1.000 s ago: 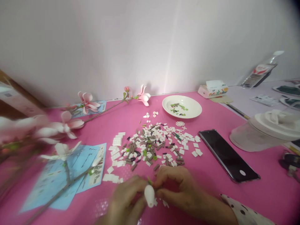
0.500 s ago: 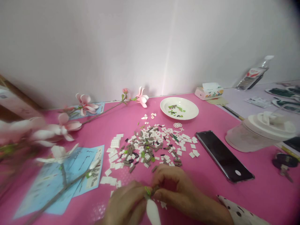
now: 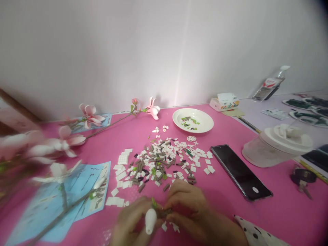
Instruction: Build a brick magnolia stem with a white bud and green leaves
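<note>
Close to me at the bottom, my left hand (image 3: 135, 218) is closed on a toy-brick flower stem with a white bud (image 3: 150, 221) and a small green leaf (image 3: 154, 202). My right hand (image 3: 186, 208) pinches the brown end of the same stem (image 3: 164, 213), so the two hands nearly meet. The bud's narrow tip points toward me. Two small white pieces (image 3: 175, 227) lie on the pink table just below the right hand's fingers. Beyond the hands spreads a heap of loose white, brown, black and green building pieces (image 3: 159, 160).
Assembled magnolia branches (image 3: 64, 212) and blue instruction sheets (image 3: 77, 184) occupy the left. A white plate (image 3: 176, 123) with green pieces stands behind the heap. To the right are a phone (image 3: 241, 172), a lidded cup (image 3: 269, 147), keys (image 3: 303, 182), a tissue pack (image 3: 224, 102) and a bottle (image 3: 269, 87).
The stem has turned in my fingers: the white bud has swung left and up, now in front of my left hand. More of the brown stem shows. The whole view has shifted slightly.
</note>
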`<action>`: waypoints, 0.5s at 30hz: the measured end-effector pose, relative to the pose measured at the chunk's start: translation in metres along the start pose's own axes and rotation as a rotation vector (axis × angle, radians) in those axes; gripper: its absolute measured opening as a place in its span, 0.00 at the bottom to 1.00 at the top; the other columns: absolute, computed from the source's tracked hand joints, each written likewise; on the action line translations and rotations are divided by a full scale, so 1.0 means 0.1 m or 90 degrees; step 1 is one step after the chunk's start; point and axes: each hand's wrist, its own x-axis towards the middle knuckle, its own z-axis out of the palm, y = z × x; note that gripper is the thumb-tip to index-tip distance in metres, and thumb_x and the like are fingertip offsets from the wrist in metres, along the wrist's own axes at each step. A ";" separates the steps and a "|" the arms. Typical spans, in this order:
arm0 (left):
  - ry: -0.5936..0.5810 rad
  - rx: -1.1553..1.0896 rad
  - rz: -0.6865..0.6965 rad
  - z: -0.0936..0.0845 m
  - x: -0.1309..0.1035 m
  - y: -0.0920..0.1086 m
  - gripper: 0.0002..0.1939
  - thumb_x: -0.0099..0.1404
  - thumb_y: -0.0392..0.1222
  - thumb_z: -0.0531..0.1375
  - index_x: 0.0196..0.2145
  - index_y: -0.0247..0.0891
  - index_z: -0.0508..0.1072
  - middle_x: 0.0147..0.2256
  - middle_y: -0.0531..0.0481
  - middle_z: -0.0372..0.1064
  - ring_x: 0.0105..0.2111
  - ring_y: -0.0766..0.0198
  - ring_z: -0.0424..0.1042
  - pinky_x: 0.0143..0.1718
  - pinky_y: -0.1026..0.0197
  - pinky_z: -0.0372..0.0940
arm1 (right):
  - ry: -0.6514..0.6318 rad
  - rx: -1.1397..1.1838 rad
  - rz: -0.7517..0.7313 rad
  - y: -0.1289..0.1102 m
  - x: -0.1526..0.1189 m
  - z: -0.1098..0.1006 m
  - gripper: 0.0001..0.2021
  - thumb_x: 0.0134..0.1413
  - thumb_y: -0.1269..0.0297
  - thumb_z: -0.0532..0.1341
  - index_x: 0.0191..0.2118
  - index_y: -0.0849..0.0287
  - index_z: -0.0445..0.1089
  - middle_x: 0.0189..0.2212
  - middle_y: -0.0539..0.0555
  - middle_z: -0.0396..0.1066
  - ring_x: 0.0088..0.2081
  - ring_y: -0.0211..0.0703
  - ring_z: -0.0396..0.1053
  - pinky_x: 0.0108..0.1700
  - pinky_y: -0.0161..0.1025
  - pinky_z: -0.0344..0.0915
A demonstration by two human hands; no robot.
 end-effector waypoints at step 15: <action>0.006 -0.007 0.005 0.01 0.04 -0.03 0.03 0.58 0.35 0.64 0.29 0.41 0.74 0.23 0.54 0.72 0.23 0.64 0.73 0.25 0.68 0.69 | 0.034 -0.004 -0.020 -0.01 0.01 0.00 0.03 0.53 0.68 0.66 0.34 0.59 0.76 0.29 0.55 0.72 0.36 0.42 0.69 0.39 0.37 0.67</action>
